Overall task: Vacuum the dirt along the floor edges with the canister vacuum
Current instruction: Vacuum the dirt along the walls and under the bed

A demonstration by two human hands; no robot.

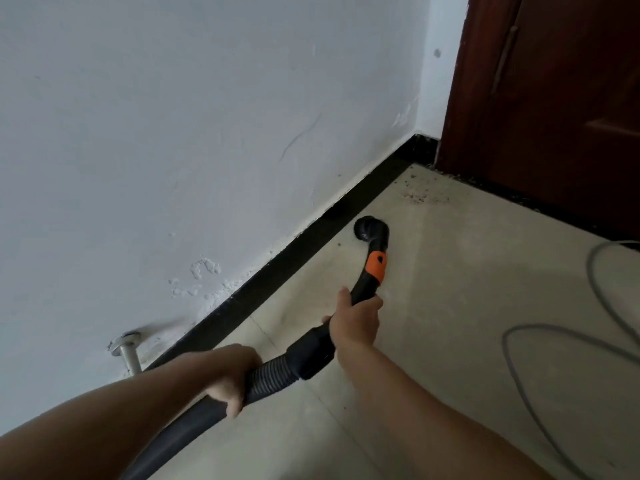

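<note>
While left hand (228,374) and right hand (356,322) fingers grip the hose (272,375), its tail leaves frame.

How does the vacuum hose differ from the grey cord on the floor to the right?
The hose is thick, dark and ribbed; the cord is thin, pale grey and smooth. The hose is lifted off the floor, gripped by the left hand, with the right hand on the handle tube ahead of it; the cord lies untouched in loose loops. Both are flexible and run out of view at the bottom edge.
</note>
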